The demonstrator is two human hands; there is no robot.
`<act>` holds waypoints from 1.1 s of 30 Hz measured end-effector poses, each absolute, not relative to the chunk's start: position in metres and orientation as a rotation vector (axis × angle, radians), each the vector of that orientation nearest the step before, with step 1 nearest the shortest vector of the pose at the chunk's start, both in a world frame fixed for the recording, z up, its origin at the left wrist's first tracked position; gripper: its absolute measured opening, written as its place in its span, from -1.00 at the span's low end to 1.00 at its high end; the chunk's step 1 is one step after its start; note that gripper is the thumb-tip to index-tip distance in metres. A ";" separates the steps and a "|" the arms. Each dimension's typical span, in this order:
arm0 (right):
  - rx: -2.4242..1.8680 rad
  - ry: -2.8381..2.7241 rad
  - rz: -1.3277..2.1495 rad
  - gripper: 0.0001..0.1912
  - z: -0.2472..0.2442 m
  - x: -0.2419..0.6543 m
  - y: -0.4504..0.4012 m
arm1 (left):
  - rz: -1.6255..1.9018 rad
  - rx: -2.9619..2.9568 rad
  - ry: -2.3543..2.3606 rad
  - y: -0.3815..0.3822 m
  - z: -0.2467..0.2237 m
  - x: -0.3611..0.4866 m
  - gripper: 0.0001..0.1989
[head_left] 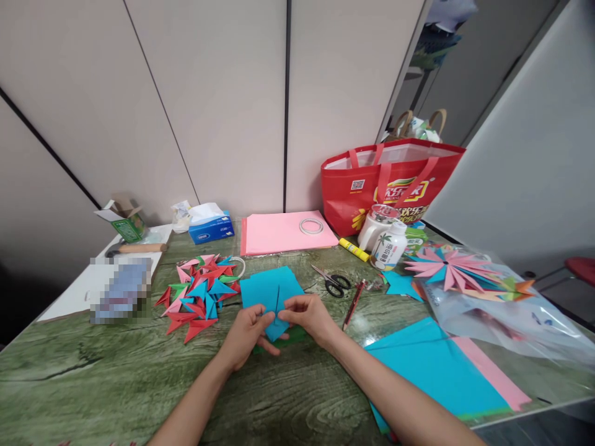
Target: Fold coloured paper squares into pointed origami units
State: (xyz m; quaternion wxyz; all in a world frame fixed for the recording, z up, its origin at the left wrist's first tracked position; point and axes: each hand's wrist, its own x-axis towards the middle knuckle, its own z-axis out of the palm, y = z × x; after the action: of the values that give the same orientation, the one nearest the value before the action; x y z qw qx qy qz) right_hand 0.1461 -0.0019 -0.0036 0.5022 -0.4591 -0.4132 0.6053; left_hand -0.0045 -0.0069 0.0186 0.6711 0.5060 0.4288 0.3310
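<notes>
A small piece of blue paper (277,329) is between my hands above the table's front middle. My left hand (247,329) pinches its left side with thumb and fingers. On the right edge, my right hand (310,314) is closed in a pinch. A thin dark upright line shows above the paper between my fingertips; I cannot tell whether it is a crease, a gap or a shadow. Just behind lie blue paper squares (269,282), partly hidden by my hands. To the left is a heap of folded red, pink, blue and green paper pieces (202,296).
Black-handled scissors (335,284), a pencil (354,305) and a glue stick (354,249) lie right. Large blue sheets (437,371) sit near my right forearm. Pink paper (279,232) with a tape roll (311,227), a tissue box (211,230) and a red bag (344,198) stand behind.
</notes>
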 end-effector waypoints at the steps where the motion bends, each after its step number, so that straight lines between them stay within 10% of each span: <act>1: -1.112 -1.002 1.457 -0.69 -0.005 0.146 -0.002 | 0.751 1.133 0.963 -0.007 0.019 -0.005 -0.73; 33: -0.984 -0.973 1.436 -0.73 0.003 0.148 -0.001 | 0.696 1.116 0.977 -0.016 0.017 0.001 -0.72</act>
State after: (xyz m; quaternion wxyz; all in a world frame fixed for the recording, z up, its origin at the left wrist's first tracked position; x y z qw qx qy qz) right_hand 0.1482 -0.0013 0.0030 0.5425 -0.4146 -0.4099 0.6048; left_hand 0.0007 -0.0155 0.0175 0.6827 0.4975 0.4358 0.3106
